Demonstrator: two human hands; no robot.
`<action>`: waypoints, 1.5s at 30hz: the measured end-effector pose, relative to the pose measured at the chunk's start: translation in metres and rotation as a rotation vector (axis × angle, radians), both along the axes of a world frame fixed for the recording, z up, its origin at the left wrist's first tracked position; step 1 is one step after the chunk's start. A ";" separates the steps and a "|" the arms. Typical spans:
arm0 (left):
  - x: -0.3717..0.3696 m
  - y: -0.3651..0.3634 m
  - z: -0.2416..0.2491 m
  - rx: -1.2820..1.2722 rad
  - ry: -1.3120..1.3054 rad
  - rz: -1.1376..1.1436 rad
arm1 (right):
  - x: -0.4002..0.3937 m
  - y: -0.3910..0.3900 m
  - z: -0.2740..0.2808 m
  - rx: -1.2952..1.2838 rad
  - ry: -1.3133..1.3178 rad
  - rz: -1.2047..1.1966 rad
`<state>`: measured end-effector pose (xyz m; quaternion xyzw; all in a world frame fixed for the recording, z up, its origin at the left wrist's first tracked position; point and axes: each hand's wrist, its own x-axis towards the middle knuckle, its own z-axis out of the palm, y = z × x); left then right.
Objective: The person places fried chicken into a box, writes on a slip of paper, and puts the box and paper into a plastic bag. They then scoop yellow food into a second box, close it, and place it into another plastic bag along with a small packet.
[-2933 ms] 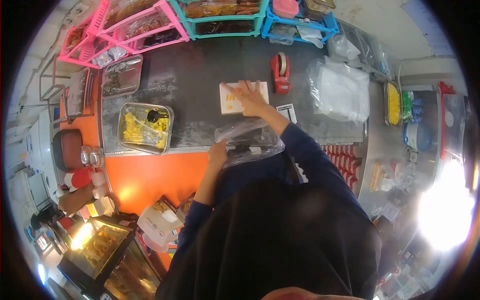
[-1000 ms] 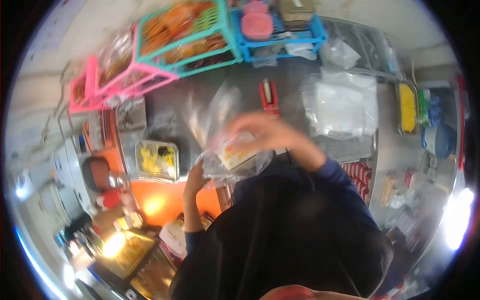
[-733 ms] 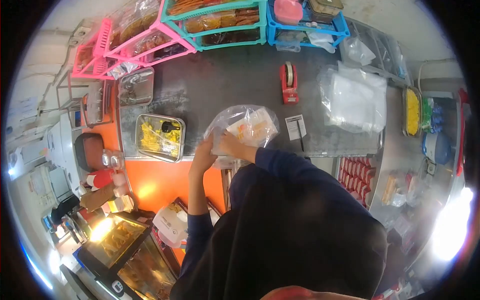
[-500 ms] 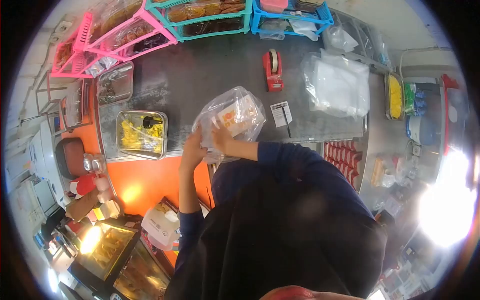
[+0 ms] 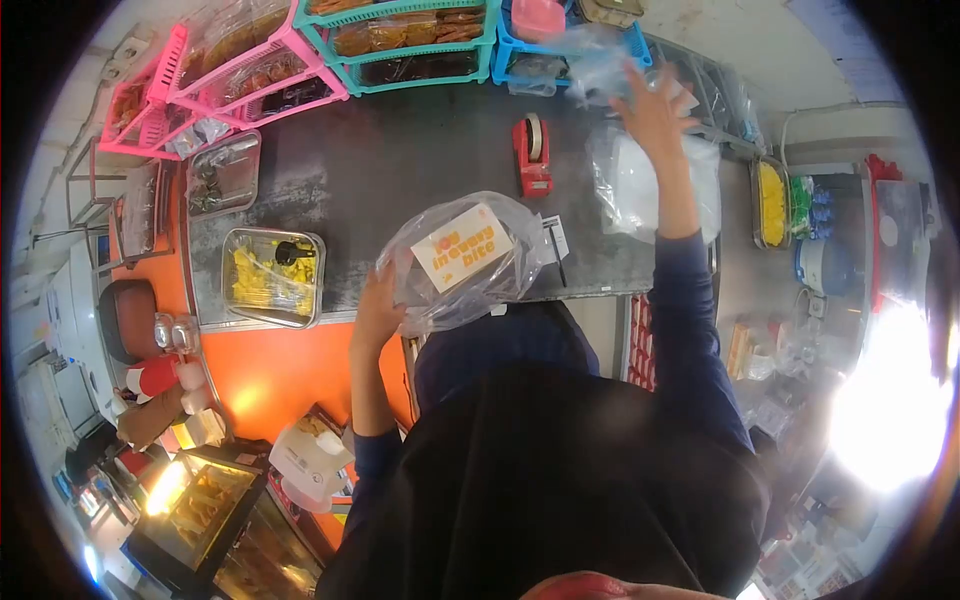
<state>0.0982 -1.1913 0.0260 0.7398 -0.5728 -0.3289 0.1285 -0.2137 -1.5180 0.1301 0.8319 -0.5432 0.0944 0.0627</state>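
A clear plastic bag (image 5: 520, 268) lies at the counter's front edge. Inside it is a white box (image 5: 440, 262) with orange and yellow lettering. My left hand (image 5: 376, 312) grips the left side of the bag, its fingertips partly hidden by the plastic. Far to the right, my right hand (image 5: 652, 115) is raised with fingers spread, in front of the blue rack (image 5: 512, 60). Beside its fingertips is a blurred clear plastic packet (image 5: 592, 72); I see no grip on it. Below that hand lies a stack of clear plastic bags (image 5: 625, 190).
A red tape dispenser (image 5: 533, 160) and a paper slip with a black pen (image 5: 557, 245) are on the dark counter (image 5: 400, 150). At left stand a tray of yellow pieces (image 5: 262, 285) and another metal tray (image 5: 225, 175). Pink (image 5: 235, 95) and teal racks (image 5: 425, 70) line the back.
My right hand has left the bag and swung up and right to the blue rack. The box in the bag shows more fully. My left hand stays at the bag.
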 end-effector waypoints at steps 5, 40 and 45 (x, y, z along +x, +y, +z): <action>-0.016 -0.012 0.060 -0.060 0.090 0.175 | 0.075 0.102 -0.037 0.068 -0.425 0.414; -0.087 -0.054 -0.125 -0.426 0.236 -0.061 | 0.102 0.191 -0.243 0.838 -1.262 0.282; -0.104 -0.070 -0.138 -0.597 0.385 0.087 | 0.131 0.210 -0.210 0.623 -1.466 0.145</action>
